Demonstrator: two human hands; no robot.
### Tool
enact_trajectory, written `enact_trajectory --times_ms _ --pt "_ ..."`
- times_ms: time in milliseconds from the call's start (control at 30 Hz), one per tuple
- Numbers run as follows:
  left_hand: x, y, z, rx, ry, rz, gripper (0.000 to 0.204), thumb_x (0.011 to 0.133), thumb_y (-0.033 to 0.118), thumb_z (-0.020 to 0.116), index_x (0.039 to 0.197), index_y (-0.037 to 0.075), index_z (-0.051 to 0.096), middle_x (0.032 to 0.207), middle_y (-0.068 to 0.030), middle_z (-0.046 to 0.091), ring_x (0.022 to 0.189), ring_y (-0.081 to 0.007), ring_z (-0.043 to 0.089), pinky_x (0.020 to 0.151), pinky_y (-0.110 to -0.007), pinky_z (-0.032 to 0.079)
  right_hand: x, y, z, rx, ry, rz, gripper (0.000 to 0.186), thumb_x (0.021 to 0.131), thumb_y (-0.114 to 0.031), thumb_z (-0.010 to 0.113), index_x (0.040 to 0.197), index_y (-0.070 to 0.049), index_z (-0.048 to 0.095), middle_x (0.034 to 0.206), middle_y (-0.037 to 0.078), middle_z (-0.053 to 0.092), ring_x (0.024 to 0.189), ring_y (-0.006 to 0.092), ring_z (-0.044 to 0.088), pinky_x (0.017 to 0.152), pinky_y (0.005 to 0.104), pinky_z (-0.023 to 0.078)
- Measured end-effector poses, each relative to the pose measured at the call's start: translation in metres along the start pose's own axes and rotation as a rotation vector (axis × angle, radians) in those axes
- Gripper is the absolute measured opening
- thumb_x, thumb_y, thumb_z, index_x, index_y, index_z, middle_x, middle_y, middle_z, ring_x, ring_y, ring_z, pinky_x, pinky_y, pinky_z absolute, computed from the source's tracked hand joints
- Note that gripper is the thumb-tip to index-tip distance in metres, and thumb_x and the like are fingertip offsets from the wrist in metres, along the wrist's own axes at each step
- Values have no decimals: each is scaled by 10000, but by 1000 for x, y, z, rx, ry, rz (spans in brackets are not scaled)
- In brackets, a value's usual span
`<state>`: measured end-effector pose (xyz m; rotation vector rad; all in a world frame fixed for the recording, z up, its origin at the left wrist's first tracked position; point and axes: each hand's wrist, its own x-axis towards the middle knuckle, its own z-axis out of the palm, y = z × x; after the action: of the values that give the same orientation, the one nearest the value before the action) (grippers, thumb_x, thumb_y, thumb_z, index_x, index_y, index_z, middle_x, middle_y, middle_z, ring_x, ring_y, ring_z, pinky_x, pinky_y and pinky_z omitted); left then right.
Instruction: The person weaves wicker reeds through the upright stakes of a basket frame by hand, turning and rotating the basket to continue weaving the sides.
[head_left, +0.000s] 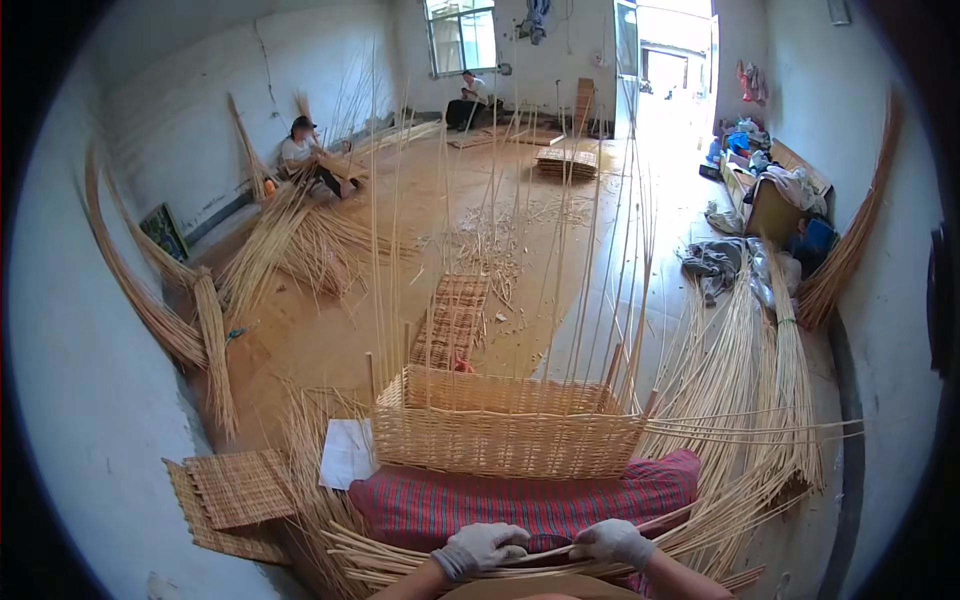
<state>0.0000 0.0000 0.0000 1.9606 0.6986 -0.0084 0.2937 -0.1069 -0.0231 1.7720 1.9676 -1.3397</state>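
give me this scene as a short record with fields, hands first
left hand: in a whitish knit glove, fingers curled, at a band of pale thin rods; exact grip unclear
right hand: in a matching glove, at the same band; exact grip unclear
lap covering: red striped cloth
beyond cloth: rectangular tan woven basket with tall thin upright stakes
far left side: flat brown woven panels, overlapping
others present: two seated people, one by the left wall, one at the back

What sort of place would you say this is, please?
Probably a basket workshop: there is an unfinished basket, bundles of long canes, and a stack of woven panels.
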Motion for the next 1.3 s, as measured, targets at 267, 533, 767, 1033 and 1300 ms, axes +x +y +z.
enact_trajectory --times_ms 267,533,767,1033,1300 --pt "-22 -18 -33 743 237 57 264 977 402 571 1114 225 711 890 -59 674 916 -309 658 837 -445 510 1 -45 -1 -4 427 -11 455 900 -575 632 1175 -229 742 995 80 750 993 286 708 852 377 549" --pt "-26 -24 -59 457 554 212 129 911 192 678 1026 139 701 916 -97 658 893 -317 654 779 -436 513 40 -99 31 697 432 -426 602 922 -159 728 1462 -162 464 1235 141 650 1090 273 666 899 371 559" --pt "-48 -97 -117 -295 601 137 128 904 -26 633 1002 31 692 919 -46 658 869 -148 607 822 -292 501 44 -70 -55 1338 860 -834 179 989 20 593 1148 -62 591 1084 105 682 983 215 676 864 392 576" --pt "-45 -49 -107 573 582 168 171 882 156 716 1051 161 744 804 -66 664 777 -305 635 723 -402 500 60 -80 -22 1094 835 -868 256 957 85 597 1187 -22 635 1095 126 721 1014 214 692 895 338 574" --pt "-37 -86 -78 625 444 -65 338 760 115 570 946 350 726 808 -37 581 827 -275 586 761 -433 401 26 -79 5 -58 303 -119 455 910 -467 647 1244 -160 682 1092 158 710 1020 368 680 893 471 539"
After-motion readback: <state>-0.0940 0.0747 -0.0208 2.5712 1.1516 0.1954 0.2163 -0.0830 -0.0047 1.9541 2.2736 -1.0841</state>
